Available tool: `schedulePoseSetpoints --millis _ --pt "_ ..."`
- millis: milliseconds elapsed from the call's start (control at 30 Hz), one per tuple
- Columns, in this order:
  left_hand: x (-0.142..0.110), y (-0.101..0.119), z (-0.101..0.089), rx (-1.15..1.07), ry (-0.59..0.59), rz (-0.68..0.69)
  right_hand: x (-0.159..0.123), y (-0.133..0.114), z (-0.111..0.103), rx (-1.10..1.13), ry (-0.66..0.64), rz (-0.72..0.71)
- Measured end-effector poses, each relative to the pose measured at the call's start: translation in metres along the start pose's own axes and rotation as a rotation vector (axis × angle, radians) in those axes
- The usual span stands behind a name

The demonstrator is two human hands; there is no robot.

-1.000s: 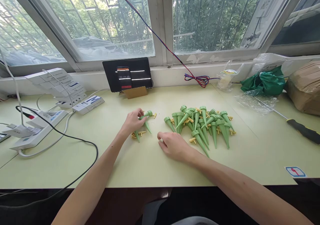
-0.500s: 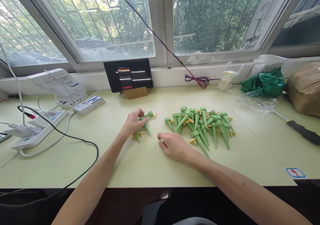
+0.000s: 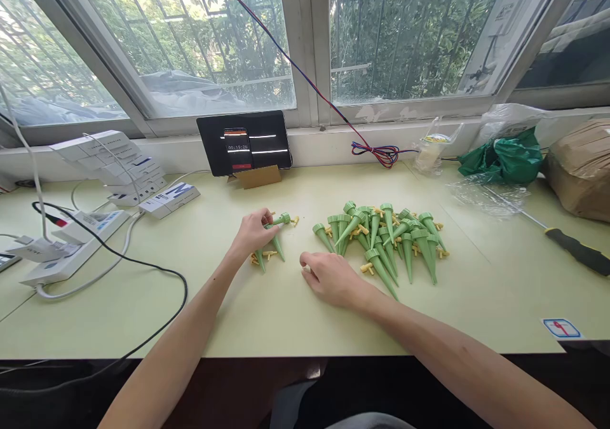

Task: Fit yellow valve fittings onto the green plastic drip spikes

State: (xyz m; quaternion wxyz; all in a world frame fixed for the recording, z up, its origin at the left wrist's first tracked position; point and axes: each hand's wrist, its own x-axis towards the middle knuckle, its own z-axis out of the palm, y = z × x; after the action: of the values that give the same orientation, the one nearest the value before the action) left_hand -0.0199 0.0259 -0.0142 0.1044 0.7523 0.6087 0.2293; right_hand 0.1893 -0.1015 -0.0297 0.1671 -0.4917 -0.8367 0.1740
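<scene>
My left hand point(image 3: 257, 233) is closed around the narrow end of a green plastic plant watering spike point(image 3: 284, 218), whose ribbed cap and yellow valve point right. Under and beside these fingers lie a few more green spikes point(image 3: 277, 248) with yellow valves, partly covered by the hand. On the tabletop rests my right hand point(image 3: 331, 279), fingers loosely curled in and nothing visible in them. Just right of it is a heap of several similar spikes point(image 3: 376, 238), points mostly toward me.
A tablet point(image 3: 245, 143) showing a timer leans on a cardboard stand point(image 3: 260, 177) at the back. To the left are white boxes point(image 3: 170, 200), a power strip point(image 3: 76, 251) and a black cable point(image 3: 157, 267). A screwdriver point(image 3: 576, 251), green bag point(image 3: 505, 157) and wrapped parcel point(image 3: 584, 168) lie right.
Both hands have hardly moved, and the spikes lie as before. The timer on the tablet has advanced slightly.
</scene>
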Motion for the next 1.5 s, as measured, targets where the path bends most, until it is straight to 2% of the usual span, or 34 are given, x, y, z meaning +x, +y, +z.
schedulePoseSetpoints --millis 433,833,1100,1500 --pt "0.001 -0.005 0.000 0.037 -0.056 -0.034 0.000 0.001 0.001 0.005 0.011 -0.007" --pt "0.002 -0.007 0.003 0.012 -0.009 -0.006 0.000 0.000 -0.001 -0.001 -0.001 -0.006" --pt "0.003 -0.007 0.002 -0.069 0.074 0.037 0.000 0.001 0.001 -0.011 0.020 -0.022" --pt "-0.003 0.012 -0.006 -0.283 0.316 0.102 0.001 0.001 0.000 -0.011 0.019 -0.020"
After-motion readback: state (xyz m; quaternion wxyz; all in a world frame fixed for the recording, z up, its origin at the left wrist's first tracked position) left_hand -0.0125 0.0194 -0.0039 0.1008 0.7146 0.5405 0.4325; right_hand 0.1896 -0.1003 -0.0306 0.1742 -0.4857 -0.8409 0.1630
